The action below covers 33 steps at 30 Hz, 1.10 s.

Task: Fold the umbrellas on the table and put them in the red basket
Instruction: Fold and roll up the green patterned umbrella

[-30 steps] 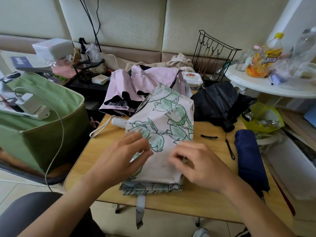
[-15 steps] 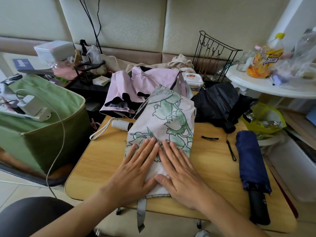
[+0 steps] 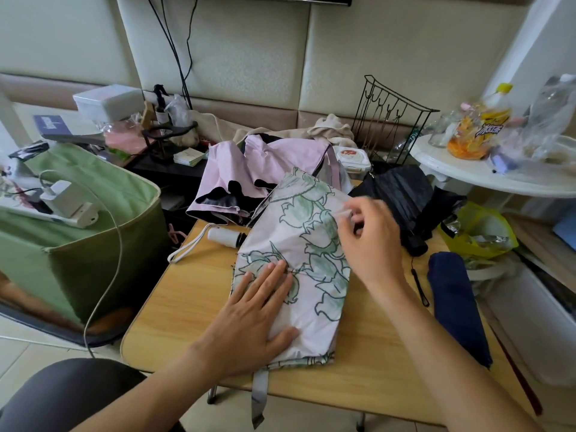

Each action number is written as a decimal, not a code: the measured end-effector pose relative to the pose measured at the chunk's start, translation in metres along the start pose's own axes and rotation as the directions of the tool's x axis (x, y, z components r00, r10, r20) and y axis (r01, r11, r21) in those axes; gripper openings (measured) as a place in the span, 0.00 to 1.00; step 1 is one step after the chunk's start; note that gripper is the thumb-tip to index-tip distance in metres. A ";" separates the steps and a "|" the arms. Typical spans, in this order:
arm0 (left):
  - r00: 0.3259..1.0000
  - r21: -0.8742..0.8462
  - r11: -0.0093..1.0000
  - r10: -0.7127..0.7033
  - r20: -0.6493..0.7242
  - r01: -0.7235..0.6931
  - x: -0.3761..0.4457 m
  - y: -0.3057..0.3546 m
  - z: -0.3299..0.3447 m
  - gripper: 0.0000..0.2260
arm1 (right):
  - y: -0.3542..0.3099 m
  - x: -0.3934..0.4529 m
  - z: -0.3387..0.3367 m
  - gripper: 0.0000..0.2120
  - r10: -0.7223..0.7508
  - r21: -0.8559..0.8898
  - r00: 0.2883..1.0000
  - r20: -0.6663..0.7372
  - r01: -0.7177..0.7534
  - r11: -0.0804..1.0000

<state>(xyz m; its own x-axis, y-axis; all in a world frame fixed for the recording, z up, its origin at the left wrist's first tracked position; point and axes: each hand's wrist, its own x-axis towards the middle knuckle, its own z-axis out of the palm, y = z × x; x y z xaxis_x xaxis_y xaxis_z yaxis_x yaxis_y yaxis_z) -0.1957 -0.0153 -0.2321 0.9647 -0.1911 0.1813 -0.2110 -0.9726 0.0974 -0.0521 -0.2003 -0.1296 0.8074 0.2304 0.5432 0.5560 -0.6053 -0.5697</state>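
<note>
A white umbrella with green flower print (image 3: 311, 232) lies flattened on the wooden table (image 3: 174, 307). Its white handle (image 3: 224, 236) points left and a grey strap (image 3: 258, 394) hangs over the front edge. My left hand (image 3: 249, 319) presses flat on the lower part of its canopy. Over the upper right edge, my right hand (image 3: 371, 244) is raised with curled fingers that pinch a fold of the fabric. A pink umbrella (image 3: 237, 169) and a black umbrella (image 3: 399, 191) lie loose behind it. A folded navy umbrella (image 3: 455, 304) lies at the right. No red basket is in view.
A green fabric bin (image 3: 93, 244) with a charger and cable stands to the left. At the back right, a white round table (image 3: 467, 173) carries bottles and bags. A black wire rack (image 3: 389, 120) stands behind the umbrellas, and a yellow bag (image 3: 480, 232) sits right of the table.
Both hands were pressed flat on the floral canopy. My right hand has since lifted and moved up to the canopy's right edge, while my left hand has stayed flat.
</note>
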 end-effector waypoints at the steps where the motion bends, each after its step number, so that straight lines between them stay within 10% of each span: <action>1: 1.000 -0.014 1.000 -0.004 0.010 0.004 0.001 0.000 -0.002 0.37 | 0.005 0.012 0.003 0.16 0.068 0.018 0.997 -0.030 -0.067 0.998; 6: 1.000 -0.089 0.996 -0.026 0.009 0.027 0.007 0.000 -0.011 0.39 | 0.025 0.041 0.018 0.31 0.367 0.305 0.876 0.312 -0.458 0.835; 13: 0.991 -0.327 0.938 -0.134 -0.028 0.117 0.014 -0.002 -0.030 0.29 | 0.020 0.004 0.000 0.05 -0.016 0.513 0.877 0.481 -0.267 0.816; 17: 0.906 -0.760 0.565 -0.418 0.070 0.320 0.016 -0.004 -0.048 0.04 | 0.007 -0.029 -0.028 0.04 -0.183 0.559 0.762 0.621 -0.267 0.785; 23: 0.668 -0.864 -0.310 -0.548 0.504 0.397 0.020 -0.017 -0.058 0.25 | 0.008 -0.057 -0.039 0.02 -0.316 0.547 0.734 0.601 -0.090 0.832; 27: 0.689 -0.824 -0.374 -0.456 0.564 0.427 0.022 -0.022 -0.064 0.36 | 0.007 -0.059 -0.036 0.04 -0.290 0.567 0.830 0.476 -0.038 0.823; 33: 0.729 -0.838 -0.355 -0.422 0.539 0.414 0.023 -0.023 -0.078 0.18 | 0.003 -0.054 -0.040 0.05 -0.365 0.547 0.820 0.441 0.078 0.834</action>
<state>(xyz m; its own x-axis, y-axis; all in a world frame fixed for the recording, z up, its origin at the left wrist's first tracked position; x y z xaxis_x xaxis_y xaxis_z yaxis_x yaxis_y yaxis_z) -0.1812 0.0131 -0.1544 0.8773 0.1997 -0.4365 0.3424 0.3768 0.8607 -0.1021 -0.2447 -0.1359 0.5457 0.7462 0.3814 0.6342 -0.0702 -0.7700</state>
